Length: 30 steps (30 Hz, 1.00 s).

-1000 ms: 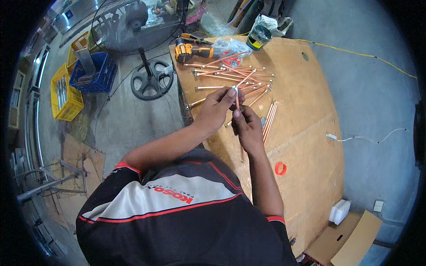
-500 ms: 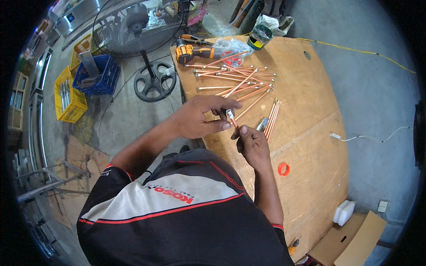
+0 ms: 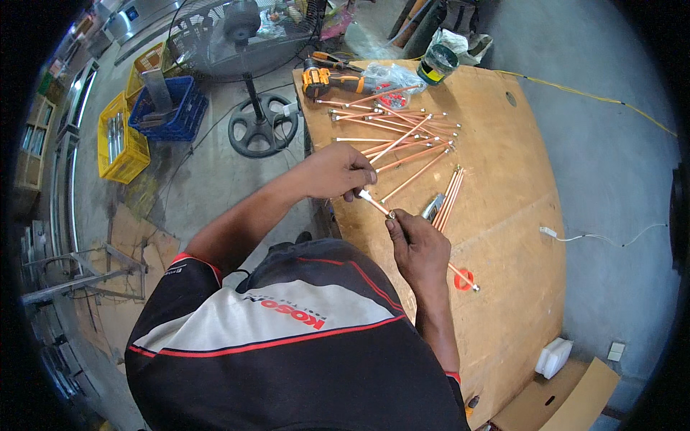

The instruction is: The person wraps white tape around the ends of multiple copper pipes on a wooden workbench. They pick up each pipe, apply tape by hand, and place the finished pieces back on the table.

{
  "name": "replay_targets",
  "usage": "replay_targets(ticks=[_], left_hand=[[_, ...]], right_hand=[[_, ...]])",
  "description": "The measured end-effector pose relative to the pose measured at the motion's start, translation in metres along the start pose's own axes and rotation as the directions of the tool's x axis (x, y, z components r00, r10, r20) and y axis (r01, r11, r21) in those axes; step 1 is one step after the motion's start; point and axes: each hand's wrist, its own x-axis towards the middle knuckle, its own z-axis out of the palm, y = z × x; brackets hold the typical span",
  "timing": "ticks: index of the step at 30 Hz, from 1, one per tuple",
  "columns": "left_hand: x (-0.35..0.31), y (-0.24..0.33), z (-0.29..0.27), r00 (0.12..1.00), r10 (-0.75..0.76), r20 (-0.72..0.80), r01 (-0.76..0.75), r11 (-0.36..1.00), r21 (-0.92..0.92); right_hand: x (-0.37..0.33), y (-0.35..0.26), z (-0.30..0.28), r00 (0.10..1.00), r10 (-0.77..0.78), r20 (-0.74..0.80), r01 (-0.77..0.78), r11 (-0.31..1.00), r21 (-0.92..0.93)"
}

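A thin copper tube (image 3: pixel 378 206) runs slantwise between my hands. Its pale metal end is at the curled fingers of my left hand (image 3: pixel 336 172), whose thumb and fingertips are closed there. My right hand (image 3: pixel 420 250) grips the tube farther along, near a small brass-coloured nut (image 3: pixel 391 215). Past this hand the tube's other end, with another nut, comes out over an orange-red ring (image 3: pixel 463 279). Beyond my hands lies a loose pile of copper tubes (image 3: pixel 402 136) with metal fittings. Closer to my right hand are a bundle of tubes (image 3: pixel 451 201) and a small grey-silver object (image 3: pixel 433 207).
An orange-and-black power tool (image 3: pixel 327 82), a clear plastic bag (image 3: pixel 392 75) and a dark jar (image 3: pixel 437 65) stand at the wooden table's (image 3: pixel 510 251) far edge. A pedestal fan (image 3: pixel 251 108) and crates (image 3: pixel 169 118) are on the left. An open cardboard box (image 3: pixel 575 402) sits lower right.
My left hand has closed its fingers at the tube's pale end. The right hand has moved slightly right and down, and the tube now stretches past it over the ring.
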Motion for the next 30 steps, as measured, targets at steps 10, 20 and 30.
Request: replay_targets(ticks=[10,20,30], left_hand=[[-0.037,0.034,0.018,0.576,0.800,0.169,-0.727,0.407,0.553],[-0.027,0.040,0.015,0.667,0.645,0.372,-0.743,0.539,0.398],[-0.036,0.040,0.021,0.589,0.620,0.518,-0.804,0.384,0.454]], right_hand=[[-0.001,0.018,-0.005,0.906,0.151,0.396,-0.303,0.885,0.354],[-0.008,0.036,-0.007,0.812,-0.154,0.564,-0.414,0.530,0.740],[-0.009,0.048,-0.036,0.613,-0.185,0.768,-0.504,0.657,0.560]])
